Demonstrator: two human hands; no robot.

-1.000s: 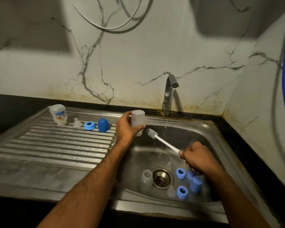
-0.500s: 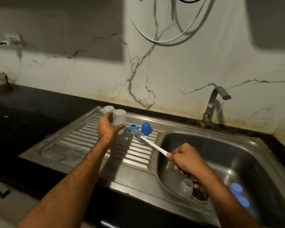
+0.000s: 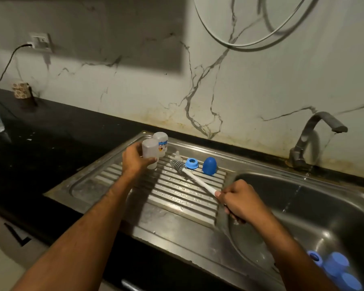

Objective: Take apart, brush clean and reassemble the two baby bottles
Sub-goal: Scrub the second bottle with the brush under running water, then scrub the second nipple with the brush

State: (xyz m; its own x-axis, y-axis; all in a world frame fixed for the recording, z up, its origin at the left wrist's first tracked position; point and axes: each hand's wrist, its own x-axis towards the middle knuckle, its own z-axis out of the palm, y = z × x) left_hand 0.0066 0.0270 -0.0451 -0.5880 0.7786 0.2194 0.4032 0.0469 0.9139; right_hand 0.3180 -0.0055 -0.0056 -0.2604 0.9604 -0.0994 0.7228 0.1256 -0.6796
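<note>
1. We judge the step in hand to be setting a brushed bottle body out to drain. Our left hand [image 3: 138, 159] holds a clear bottle body [image 3: 150, 152] upside down over the far left of the ribbed draining board [image 3: 177, 198], with the fingers curled round its side.
2. A second bottle body [image 3: 161, 141], the one with a printed label, stands just behind it on the board. We cannot tell whether the two touch.
3. To their right along the far edge of the board are a clear teat [image 3: 177, 154], a blue collar ring [image 3: 191, 163] and a blue cap [image 3: 209, 166].
4. Our right hand [image 3: 240, 201] has its fingers clamped on the white handle of the bottle brush [image 3: 195, 178]. The bristle head points far and left, close by the ring and low over the board.
5. At the near right, in the sink basin [image 3: 315, 206], lie more blue parts [image 3: 334, 267], blurred at the frame edge. A thin stream of water seems to run from the tap [image 3: 315, 135].
6. The task looks about half done: one set of parts is laid out, none reassembled, and the parts in the basin look yet to be brushed.
7. The next move calls for lowering the held body mouth-down beside the labelled one, letting go, then going back to the basin for the blue parts.
</note>
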